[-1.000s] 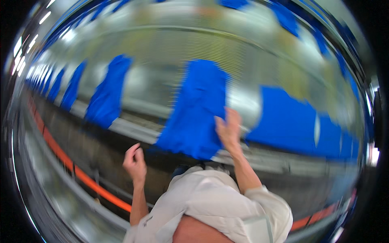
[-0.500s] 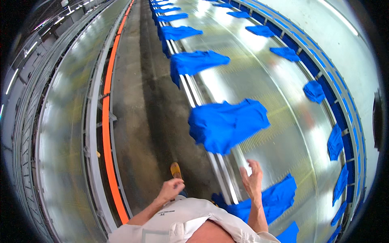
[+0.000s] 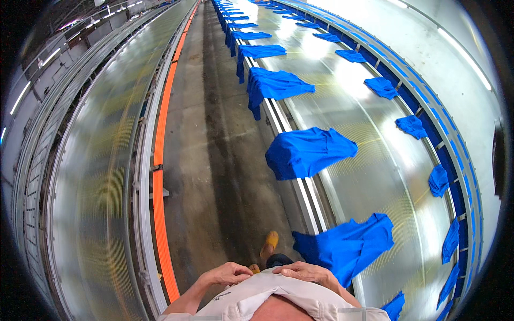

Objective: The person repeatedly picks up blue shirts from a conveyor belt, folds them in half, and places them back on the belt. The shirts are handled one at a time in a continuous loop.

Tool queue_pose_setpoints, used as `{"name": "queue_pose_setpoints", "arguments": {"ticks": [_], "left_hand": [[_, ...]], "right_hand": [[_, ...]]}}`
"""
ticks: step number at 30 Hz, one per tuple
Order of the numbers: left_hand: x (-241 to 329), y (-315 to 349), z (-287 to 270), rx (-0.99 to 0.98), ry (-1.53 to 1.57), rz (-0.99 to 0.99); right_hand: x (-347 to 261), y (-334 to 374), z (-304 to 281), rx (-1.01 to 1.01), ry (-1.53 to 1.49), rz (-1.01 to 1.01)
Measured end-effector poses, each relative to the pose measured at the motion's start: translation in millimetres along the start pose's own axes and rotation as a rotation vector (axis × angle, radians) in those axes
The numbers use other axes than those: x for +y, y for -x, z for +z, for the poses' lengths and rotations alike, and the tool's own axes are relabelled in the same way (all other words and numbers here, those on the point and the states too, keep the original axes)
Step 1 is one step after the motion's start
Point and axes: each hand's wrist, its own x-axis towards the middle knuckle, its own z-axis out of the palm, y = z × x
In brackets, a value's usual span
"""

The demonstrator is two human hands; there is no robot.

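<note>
In front of my waist, my left hand (image 3: 227,273) hovers at the pale shirt (image 3: 243,297), fingers loosely bent and nothing visible in them. My right hand (image 3: 308,272) lies against the shirt's front, its fingers stretched toward the left; its palm side is hidden. Just beyond it, a blue garment (image 3: 348,243) is spread over the near edge of the long table. Farther along, another blue garment (image 3: 310,152) lies the same way, partly hanging over the rail. Neither hand touches these garments.
The long shiny table (image 3: 369,176) on my right carries rows of blue garments on both edges. A metal rail (image 3: 313,206) runs along its side. To my left stands a second long table (image 3: 96,214) with an orange strip (image 3: 160,214). A concrete aisle (image 3: 214,160) lies between.
My right hand has drawn back from beside the table to my waist. My left hand has stayed near the waist. The view has shifted along the aisle, and the garments appear in different places.
</note>
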Motion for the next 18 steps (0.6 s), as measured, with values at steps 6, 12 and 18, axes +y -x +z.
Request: {"name": "queue_pose_setpoints", "arguments": {"ticks": [6,12,18], "left_hand": [[4,-60,-152,0.326,0.255,0.044],[-200,-98,-258,1.209,0.15,-0.179],[-279,-115,-305,0.449,0.17,-0.874]], "right_hand": [[-86,-103,-114,-0.122,0.062,-0.088],[-190,-217,-233,-0.313,0.294,-0.23],[-252,-312,-333,-0.327,0.263,-0.13]]}}
